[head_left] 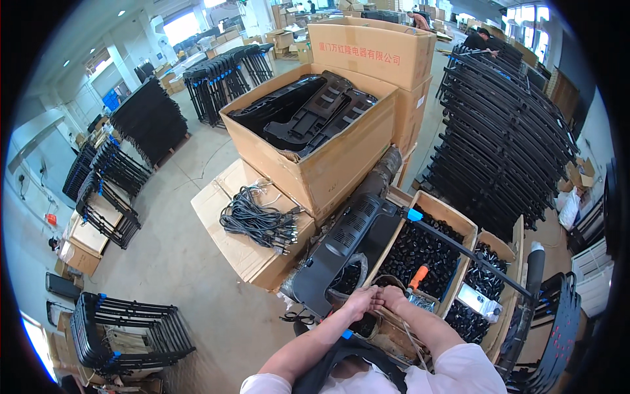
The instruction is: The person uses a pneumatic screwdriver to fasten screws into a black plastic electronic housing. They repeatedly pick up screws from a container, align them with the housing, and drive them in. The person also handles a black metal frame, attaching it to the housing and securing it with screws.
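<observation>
My left hand (363,302) and my right hand (392,299) meet over the front of the parts bins. Their fingers are closed together, and whatever they pinch is hidden or too small to make out. Left of the hands lies a black vented plastic housing (357,226). A screwdriver with an orange handle (418,276) stands just right of my right hand, near small shiny metal parts (422,302). Beyond it, a wooden bin (474,230) holds many small black plastic pieces (420,253). A black metal bar (453,244) with blue tape at its end crosses the bins.
An open carton (341,177) of black plastic covers stands ahead. Bundled dark cables (256,220) lie on a lower box (223,197). A white boxy object (479,303) rests on the right bin. Stacked black frames (495,138) rise at right; more frames (131,335) stand left.
</observation>
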### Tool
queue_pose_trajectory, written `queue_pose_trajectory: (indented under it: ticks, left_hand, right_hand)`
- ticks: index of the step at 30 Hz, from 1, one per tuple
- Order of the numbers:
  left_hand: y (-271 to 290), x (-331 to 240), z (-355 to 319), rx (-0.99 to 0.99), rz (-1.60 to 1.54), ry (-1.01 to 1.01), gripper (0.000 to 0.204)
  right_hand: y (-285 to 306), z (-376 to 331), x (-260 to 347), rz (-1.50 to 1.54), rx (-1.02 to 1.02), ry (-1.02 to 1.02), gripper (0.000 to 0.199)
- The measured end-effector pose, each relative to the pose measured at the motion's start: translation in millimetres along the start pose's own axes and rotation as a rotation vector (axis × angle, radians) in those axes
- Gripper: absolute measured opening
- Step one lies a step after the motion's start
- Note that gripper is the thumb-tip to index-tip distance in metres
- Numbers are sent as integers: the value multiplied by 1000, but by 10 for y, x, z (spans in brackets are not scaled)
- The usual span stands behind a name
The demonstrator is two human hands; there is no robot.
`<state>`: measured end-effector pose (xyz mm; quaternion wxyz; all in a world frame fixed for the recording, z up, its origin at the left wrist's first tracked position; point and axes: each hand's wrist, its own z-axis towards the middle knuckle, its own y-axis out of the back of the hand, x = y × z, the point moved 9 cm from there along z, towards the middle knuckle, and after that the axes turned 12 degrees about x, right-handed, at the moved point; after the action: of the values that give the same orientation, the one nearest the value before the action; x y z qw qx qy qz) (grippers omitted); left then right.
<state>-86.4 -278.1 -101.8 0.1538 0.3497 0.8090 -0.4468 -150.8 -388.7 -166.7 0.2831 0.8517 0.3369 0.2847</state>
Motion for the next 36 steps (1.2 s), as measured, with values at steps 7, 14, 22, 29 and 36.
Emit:
queue_pose_trajectory:
  ticks: [7,14,22,29,36]
  left_hand:
    - [-4,-17,19,-23,2,-16,32]
    - [79,14,23,-64,-41,-29,36]
    - [43,39,209,-130,-116,-36,52]
    - [-135,121,446,-30,-384,-65,48]
    - [-107,49,464,-25,-561,-190,35]
  right_hand:
    - [-130,187,-195,87,-122,70,20]
    - [98,30,-34,-25,-129,30,17]
    - [561,-362,-212,590,-103,-19,25]
    - [1214,-1147,354,544,-254,196,31]
    - [1428,-1590,692,484,-463,329,32]
